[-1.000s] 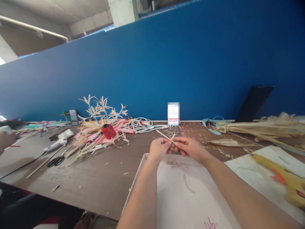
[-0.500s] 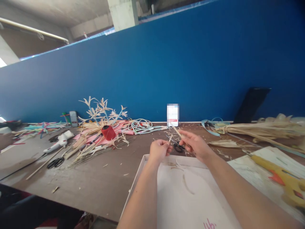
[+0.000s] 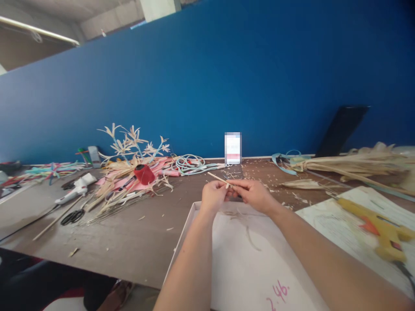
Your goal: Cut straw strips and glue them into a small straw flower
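My right hand (image 3: 254,194) pinches a thin pale stick (image 3: 216,176), which points up and to the left across the top of my left hand. Fingers closed, my left hand (image 3: 214,194) meets it and grips a small pale strip of husk-like material, mostly hidden between the fingertips. Both hands are above the far edge of a shallow white box lid (image 3: 240,246), where a few thin curled scraps (image 3: 252,239) lie. Behind the hands, dark scissors are almost entirely covered.
Left are flowers made of pale strips (image 3: 125,144), a red thread spool (image 3: 144,174), black scissors (image 3: 73,217) and a white glue gun (image 3: 76,190). Right, a yellow glue gun (image 3: 372,218) lies on paper near dried husks (image 3: 356,166). A phone (image 3: 233,149) leans against the blue partition (image 3: 207,86).
My hands have come together. The stick in my right hand has swung to point left over my left hand. The camera view has shifted slightly.
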`<state>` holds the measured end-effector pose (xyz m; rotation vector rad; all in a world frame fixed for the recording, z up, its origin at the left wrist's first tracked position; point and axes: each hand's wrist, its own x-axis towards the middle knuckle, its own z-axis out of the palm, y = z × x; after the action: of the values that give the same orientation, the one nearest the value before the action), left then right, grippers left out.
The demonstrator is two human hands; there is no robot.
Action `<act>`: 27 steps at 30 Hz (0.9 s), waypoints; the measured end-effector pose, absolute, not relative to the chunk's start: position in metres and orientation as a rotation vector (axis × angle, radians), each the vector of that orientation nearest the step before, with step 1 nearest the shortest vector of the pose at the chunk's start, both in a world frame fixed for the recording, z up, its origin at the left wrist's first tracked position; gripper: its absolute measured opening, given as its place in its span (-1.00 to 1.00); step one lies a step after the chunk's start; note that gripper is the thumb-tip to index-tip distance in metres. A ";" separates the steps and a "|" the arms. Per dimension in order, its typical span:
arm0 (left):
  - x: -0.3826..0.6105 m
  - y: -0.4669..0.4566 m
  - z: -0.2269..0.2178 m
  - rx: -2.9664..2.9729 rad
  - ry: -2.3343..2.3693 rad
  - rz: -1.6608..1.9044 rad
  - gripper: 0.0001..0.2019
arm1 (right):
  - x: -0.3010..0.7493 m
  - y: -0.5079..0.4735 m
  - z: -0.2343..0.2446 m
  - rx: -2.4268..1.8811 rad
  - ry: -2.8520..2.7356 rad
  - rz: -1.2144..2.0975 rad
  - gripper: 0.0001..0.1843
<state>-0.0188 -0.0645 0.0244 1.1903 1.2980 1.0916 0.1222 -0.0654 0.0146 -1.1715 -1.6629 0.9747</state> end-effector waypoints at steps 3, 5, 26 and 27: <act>-0.019 -0.065 0.025 1.233 1.374 1.098 -0.91 | 0.121 -0.066 0.012 -1.154 -1.725 0.786 -0.69; -0.019 -0.066 0.025 1.263 1.385 1.102 -0.91 | 0.125 -0.063 0.010 -1.207 -1.709 0.711 -0.68; -0.043 -0.089 0.040 2.055 1.513 0.255 -0.80 | 0.155 -0.044 -0.002 -1.326 -1.382 0.705 -0.61; -0.042 -0.090 0.041 2.070 1.544 0.205 -0.84 | 0.155 -0.044 -0.001 -1.336 -1.379 0.703 -0.62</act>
<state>-0.0424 -0.0899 0.0411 2.0699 1.5438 0.2046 0.1555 -0.0444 -0.0013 -1.3364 -1.3791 0.7028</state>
